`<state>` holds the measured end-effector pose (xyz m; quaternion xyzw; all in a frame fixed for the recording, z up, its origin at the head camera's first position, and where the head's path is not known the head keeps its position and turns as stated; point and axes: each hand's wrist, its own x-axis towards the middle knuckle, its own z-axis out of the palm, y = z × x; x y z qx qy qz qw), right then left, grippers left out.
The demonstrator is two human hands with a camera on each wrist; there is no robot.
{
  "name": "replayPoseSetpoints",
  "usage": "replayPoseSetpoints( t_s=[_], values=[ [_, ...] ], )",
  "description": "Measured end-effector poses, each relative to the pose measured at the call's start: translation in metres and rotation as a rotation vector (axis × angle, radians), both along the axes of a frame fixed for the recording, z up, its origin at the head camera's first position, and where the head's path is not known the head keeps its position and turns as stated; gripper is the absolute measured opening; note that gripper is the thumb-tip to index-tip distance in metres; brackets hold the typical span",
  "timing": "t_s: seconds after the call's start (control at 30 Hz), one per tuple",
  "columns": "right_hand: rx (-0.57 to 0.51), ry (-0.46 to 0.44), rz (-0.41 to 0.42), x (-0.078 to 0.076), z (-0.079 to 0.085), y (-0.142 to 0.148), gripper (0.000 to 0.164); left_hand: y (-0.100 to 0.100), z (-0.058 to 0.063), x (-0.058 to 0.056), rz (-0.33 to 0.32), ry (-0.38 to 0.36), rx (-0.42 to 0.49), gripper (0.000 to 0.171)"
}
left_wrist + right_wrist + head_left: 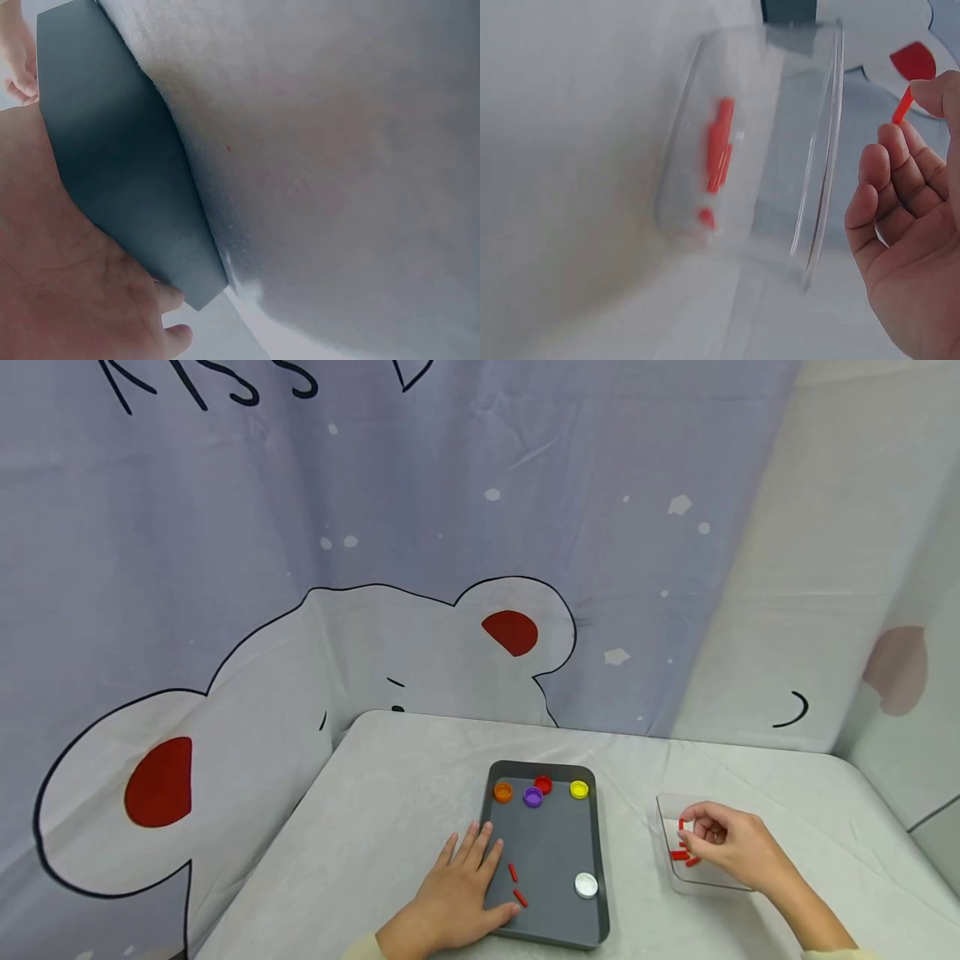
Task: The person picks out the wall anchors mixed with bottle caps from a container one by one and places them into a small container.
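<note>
My right hand pinches a small red stick between thumb and fingertip, above the clear plastic container. Several more red sticks lie at the bottom of that container, blurred in the right wrist view. Across the left rim of the grey tray rests my left hand, fingers straight and spread. Two loose red sticks, an upper one and a lower one, lie on the tray close to the left hand. A white round cap sits near the tray's right side.
At the tray's far end are small round caps: orange, purple, red and yellow. The purple and red ones are close together. A white cloth covers the table, and a printed curtain hangs behind.
</note>
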<state>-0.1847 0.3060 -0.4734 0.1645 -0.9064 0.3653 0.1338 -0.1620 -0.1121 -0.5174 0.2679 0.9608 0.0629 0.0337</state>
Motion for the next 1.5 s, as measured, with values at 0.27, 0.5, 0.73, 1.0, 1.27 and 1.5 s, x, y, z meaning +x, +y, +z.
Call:
replayPoseSetpoints(
  t_s=[0.27, 0.5, 0.73, 1.0, 1.27, 1.5],
  values=[
    [0.05, 0.019, -0.085, 0.004, -0.001, 0.026, 0.016, 0.0, 0.0, 0.001, 0.001, -0.007, 0.008, 0.092],
    [0.078, 0.026, -0.131, 0.002, -0.003, 0.038, 0.015, -0.001, 0.0, 0.001, -0.005, 0.015, 0.011, 0.092],
    [0.09, 0.055, -0.131, -0.007, -0.007, 0.04, 0.018, -0.001, -0.004, -0.001, -0.002, 0.029, -0.002, 0.09],
    [0.03, -0.007, -0.026, -0.01, -0.001, 0.004, 0.018, 0.0, 0.002, 0.0, -0.003, 0.009, -0.007, 0.092],
    [-0.028, 0.042, 0.198, -0.017, -0.005, -0.062, 0.016, 0.0, 0.004, 0.0, -0.003, 0.01, -0.006, 0.092],
    [-0.058, -0.025, 0.358, -0.026, -0.011, -0.101, 0.016, 0.0, -0.001, -0.001, 0.005, 0.005, -0.008, 0.092]
  ],
)
